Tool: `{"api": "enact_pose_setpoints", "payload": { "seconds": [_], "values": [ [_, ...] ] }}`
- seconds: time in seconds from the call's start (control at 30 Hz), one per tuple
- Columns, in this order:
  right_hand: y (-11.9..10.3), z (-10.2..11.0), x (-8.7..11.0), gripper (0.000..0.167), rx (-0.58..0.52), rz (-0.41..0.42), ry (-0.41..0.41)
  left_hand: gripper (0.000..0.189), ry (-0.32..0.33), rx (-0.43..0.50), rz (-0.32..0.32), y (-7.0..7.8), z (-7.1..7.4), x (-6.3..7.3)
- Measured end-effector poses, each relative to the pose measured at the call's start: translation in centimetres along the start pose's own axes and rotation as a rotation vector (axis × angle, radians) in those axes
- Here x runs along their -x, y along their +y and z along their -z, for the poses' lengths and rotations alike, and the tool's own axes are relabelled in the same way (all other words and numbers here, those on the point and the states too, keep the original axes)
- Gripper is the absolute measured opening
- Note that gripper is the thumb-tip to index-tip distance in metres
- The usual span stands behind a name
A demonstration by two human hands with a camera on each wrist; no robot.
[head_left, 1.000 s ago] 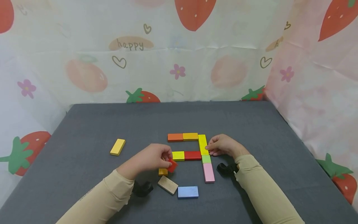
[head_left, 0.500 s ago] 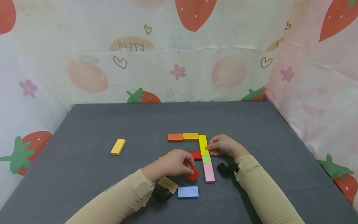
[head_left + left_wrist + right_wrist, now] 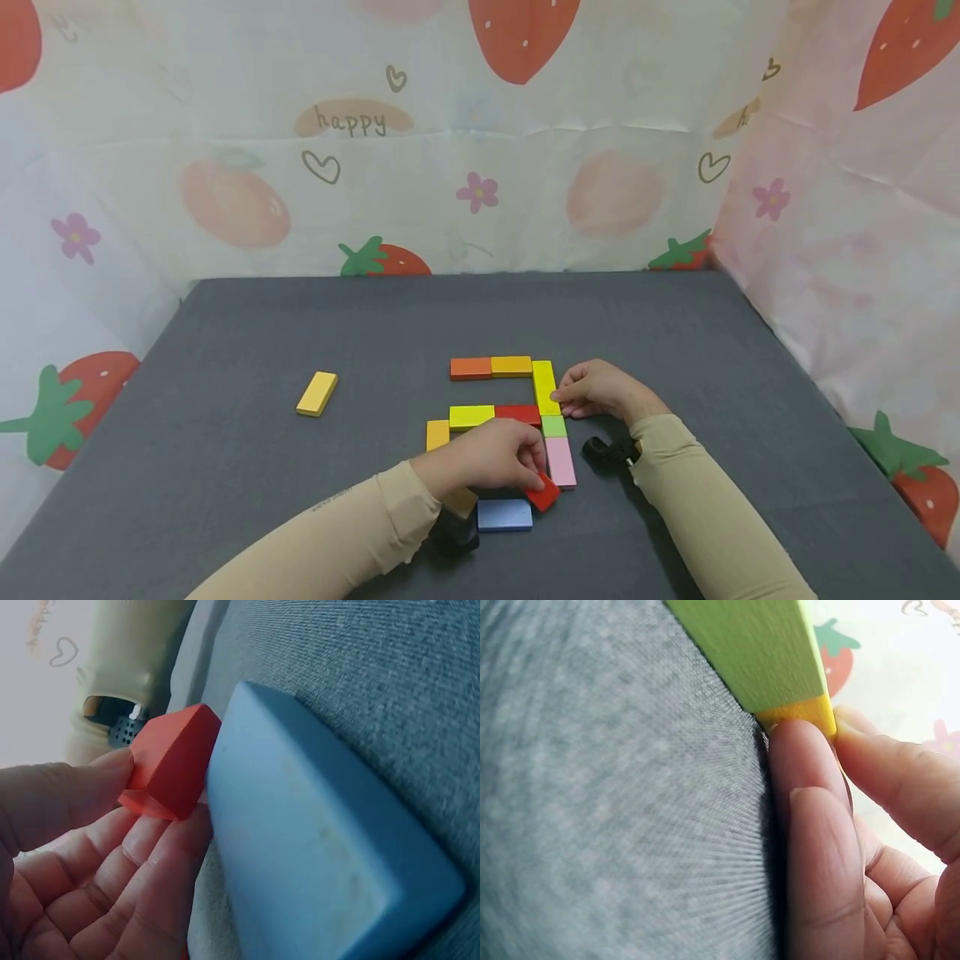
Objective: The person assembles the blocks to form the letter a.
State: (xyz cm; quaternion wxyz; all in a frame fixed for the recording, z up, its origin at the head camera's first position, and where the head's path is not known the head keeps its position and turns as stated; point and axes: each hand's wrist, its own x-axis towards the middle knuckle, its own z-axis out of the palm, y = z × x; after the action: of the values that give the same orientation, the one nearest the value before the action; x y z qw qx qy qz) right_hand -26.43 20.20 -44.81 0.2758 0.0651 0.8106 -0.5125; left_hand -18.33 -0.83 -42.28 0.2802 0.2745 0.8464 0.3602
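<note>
My left hand [image 3: 491, 454] pinches a small red block [image 3: 543, 492] between thumb and fingertips. In the left wrist view that red block [image 3: 174, 761] sits right at the end of a blue block [image 3: 292, 832]. The blue block [image 3: 504, 515] lies flat on the table. My right hand [image 3: 607, 390] holds the side of a long yellow block [image 3: 545, 383], thumb at its top edge and fingers along its side. A green block [image 3: 553, 426] and a pink block [image 3: 561, 462] continue the line below the yellow one. My left hand partly covers a tan block [image 3: 461, 501].
An orange block [image 3: 470, 368] and an amber block [image 3: 511, 366] form the top row. A yellow block [image 3: 472, 417] and a red one make the middle row, with another amber block [image 3: 437, 434] at lower left. A loose yellow block [image 3: 317, 393] lies on the grey table [image 3: 247, 333].
My left hand has carried the small red block rightward and toward me, from near the lower-left amber block to the blue block's right end. The right hand has stayed in place.
</note>
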Motion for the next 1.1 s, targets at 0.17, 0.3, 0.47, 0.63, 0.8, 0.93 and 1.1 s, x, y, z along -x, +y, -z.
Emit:
{"api": "enact_pose_setpoints", "payload": {
  "seconds": [0.17, 0.3, 0.47, 0.63, 0.8, 0.93, 1.1],
  "values": [
    [-0.1, 0.0, 0.0, 0.017, 0.000, -0.003, -0.004, 0.014, -0.006, 0.007, 0.014, 0.1, -0.5, -0.2],
    [-0.1, 0.0, -0.1, 0.017, -0.002, -0.001, -0.009, 0.013, -0.005, 0.004, 0.012, 0.2, -0.7, -0.1],
    [0.0, 0.0, -0.2, 0.017, 0.004, 0.004, -0.007, 0.014, -0.005, 0.007, 0.011, 0.5, -0.9, -0.1],
    [0.1, 0.0, -0.2, 0.017, 0.013, 0.019, -0.006, 0.014, -0.014, -0.005, 0.034, 0.5, -1.1, -0.2],
    [0.1, 0.0, -0.2, 0.017, 0.009, 0.017, -0.004, 0.014, -0.013, -0.025, 0.033, 0.3, -1.3, -0.4],
    [0.1, 0.0, -0.1, 0.016, 0.008, 0.011, 0.006, 0.014, -0.014, -0.026, 0.033, 0.2, -1.4, -0.5],
    [0.1, -0.1, -0.1, 0.017, 0.021, 0.003, 0.025, 0.016, -0.011, -0.013, 0.047, 0.1, -1.5, -0.5]
  ]
}}
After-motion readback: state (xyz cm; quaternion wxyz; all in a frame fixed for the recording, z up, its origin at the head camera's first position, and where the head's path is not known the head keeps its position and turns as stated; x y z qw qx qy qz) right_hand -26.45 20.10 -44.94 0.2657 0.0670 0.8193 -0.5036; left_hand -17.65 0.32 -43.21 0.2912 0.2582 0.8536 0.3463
